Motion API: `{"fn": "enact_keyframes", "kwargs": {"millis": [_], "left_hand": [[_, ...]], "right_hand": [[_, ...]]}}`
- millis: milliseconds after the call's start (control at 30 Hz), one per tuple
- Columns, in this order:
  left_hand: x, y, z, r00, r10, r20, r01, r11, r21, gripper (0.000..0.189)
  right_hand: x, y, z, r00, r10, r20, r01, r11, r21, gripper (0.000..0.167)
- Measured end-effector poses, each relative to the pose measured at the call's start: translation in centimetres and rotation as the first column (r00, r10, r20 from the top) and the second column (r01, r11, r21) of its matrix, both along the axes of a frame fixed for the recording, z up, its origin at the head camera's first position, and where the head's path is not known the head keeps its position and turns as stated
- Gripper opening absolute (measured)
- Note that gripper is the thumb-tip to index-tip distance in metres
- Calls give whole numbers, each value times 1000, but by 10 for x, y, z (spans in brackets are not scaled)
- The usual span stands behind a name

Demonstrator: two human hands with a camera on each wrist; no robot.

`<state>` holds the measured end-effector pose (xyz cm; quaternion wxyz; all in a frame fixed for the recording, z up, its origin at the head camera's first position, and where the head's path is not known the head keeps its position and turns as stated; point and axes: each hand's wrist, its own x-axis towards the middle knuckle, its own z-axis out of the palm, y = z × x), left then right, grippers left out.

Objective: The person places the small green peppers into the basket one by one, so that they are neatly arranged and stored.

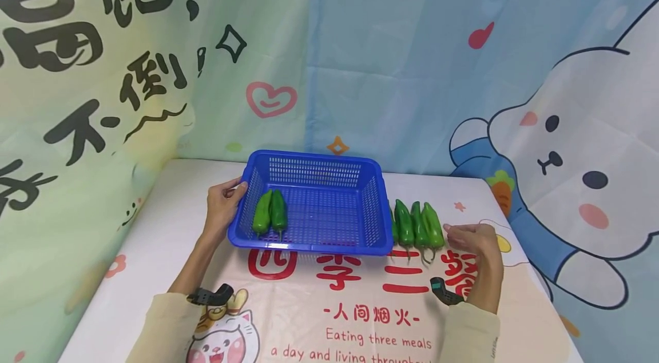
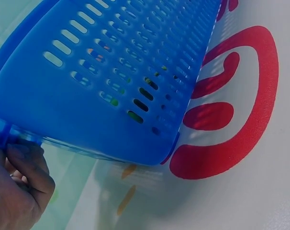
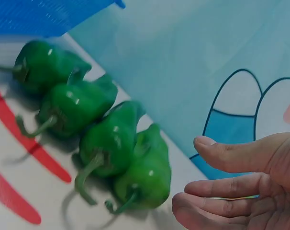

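Blue basket — left hand clamped on its rim; right hand, thumb and fingers apart, beside four green peppers.

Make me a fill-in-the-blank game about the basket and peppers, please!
1. The plastic basket is coloured ____.
2. Inside it lie ____ green peppers.
3. Beside it, the row of peppers on the tablecloth numbers ____.
4. The hand gripping the basket's rim is the person's ____ one.

Missing words: blue; two; four; left.
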<state>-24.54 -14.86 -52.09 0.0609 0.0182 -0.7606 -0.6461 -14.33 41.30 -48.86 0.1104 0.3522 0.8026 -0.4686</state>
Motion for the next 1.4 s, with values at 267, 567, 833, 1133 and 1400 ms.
{"fn": "enact_keyframes", "kwargs": {"millis": [267,567,833,1133,1400], "left_hand": [[1,0,1,1000,-2,-3,2,1000,-4,43],[1,1,2,1000,10,-3,-10,1000,-1,43],[0,1,1,1000,19,-3,-19,1000,-5,42],[0,1,0,1000,-2,16,2,1000,8,44],[-1,0,-1,1000,9,14,-9,1000,-6,43]], "right_hand": [[-6,11,-16,1000,29,-3,-29,999,-12,79],[-15,12,-20,993,116,-18,-115,993,36,72],[-22,-4,-20,989,151,4,-151,986,66,72],[-27,-16,-27,997,71,-8,-71,996,57,69],[-33,-19,-32,1000,-17,-17,17,1000,21,67]]}}
